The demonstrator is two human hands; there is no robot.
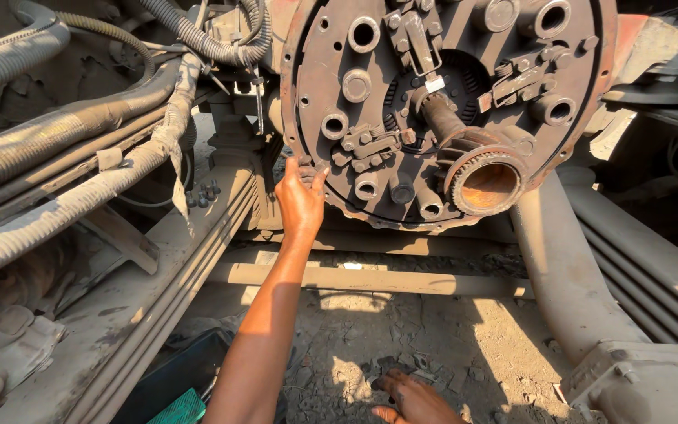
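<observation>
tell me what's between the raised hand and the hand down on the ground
In the head view, a crossbar and dusty ground lie between the left hand and the right hand.
</observation>
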